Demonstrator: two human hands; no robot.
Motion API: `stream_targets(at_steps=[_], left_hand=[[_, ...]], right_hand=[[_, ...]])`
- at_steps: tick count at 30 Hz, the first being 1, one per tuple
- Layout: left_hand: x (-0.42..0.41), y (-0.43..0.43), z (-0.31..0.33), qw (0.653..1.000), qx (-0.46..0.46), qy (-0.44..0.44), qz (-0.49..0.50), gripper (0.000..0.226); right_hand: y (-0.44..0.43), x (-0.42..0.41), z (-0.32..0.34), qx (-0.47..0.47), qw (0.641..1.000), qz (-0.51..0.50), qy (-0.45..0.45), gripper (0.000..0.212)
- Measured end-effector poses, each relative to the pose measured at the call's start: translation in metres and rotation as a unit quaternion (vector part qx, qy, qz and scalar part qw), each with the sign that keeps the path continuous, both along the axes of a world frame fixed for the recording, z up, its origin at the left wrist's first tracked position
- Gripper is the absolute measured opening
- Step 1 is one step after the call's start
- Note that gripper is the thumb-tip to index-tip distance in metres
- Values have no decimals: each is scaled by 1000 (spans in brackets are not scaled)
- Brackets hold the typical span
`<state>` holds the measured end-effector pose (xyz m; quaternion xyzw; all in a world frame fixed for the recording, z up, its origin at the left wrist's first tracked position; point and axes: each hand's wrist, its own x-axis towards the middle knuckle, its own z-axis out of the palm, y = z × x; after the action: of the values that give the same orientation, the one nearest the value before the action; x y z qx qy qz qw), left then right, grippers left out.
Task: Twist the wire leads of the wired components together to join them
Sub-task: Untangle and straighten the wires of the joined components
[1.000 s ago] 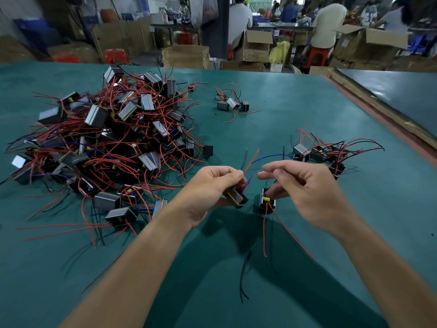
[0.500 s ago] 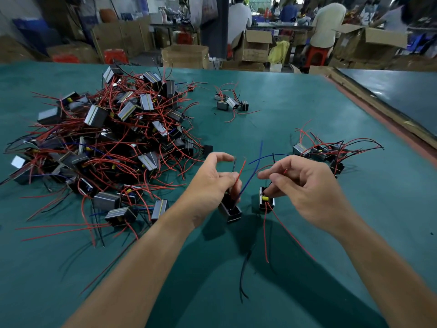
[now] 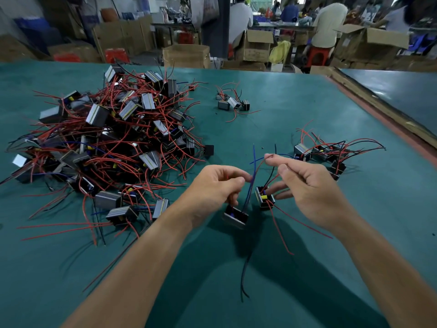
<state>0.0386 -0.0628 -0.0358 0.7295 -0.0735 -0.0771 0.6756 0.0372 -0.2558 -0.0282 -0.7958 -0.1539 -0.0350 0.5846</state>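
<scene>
Left hand (image 3: 217,185) closed since earlier, now pinches blue lead (image 3: 254,159) above left component (image 3: 235,216). Right hand (image 3: 309,185), slightly raised, pinches red lead (image 3: 260,165), centre frame.

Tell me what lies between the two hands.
In the head view, a blue lead rises between the left hand and right hand, beside a red lead pinched by the right; lower down is the yellow-taped component.

Table (image 3: 307,110): green-topped, spread before you.
Far floor: cardboard boxes (image 3: 186,55), red stool (image 3: 318,54).
Far right: people (image 3: 328,24) seated, backs to you.
</scene>
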Motion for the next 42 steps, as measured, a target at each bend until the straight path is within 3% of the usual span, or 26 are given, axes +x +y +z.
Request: stream_targets(at_steps=[6, 11, 14, 18, 20, 21, 23, 25, 28, 32, 42], left_hand=[[1, 2, 4, 999, -32, 24, -10, 33], [-5, -1, 2, 996, 12, 18, -89, 20], [-5, 0, 2, 996, 26, 1, -87, 17], [-2, -1, 2, 999, 46, 5, -20, 20], [0, -2, -1, 993, 107, -30, 45, 22], [1, -1, -4, 978, 172, -68, 91, 25], [1, 4, -7, 918, 304, -152, 203, 38], [0, 11, -4, 890, 310, -203, 265, 45], [2, 15, -2, 915, 280, -171, 236, 45], [1, 9, -3, 974, 193, -56, 107, 36], [3, 7, -4, 989, 130, -24, 69, 11]], right_hand=[[-4, 2, 1, -64, 997, -30, -41, 31], [-2, -2, 2, -28, 1000, 10, 5, 25], [-4, -3, 6, -1, 999, 31, 10, 26], [-6, -5, 7, 13, 998, 56, -6, 27], [-5, -5, 6, 3, 999, 50, -19, 26], [-4, -4, 5, -2, 999, 35, -24, 26], [-4, -2, 4, -2, 1000, -3, -29, 26], [-5, -1, 5, 3, 999, -35, -34, 26], [-5, -2, 6, 3, 998, -58, -38, 25], [-4, -4, 8, 5, 998, -62, -33, 24], [-10, -13, 17, 48, 986, 150, 56, 27]])
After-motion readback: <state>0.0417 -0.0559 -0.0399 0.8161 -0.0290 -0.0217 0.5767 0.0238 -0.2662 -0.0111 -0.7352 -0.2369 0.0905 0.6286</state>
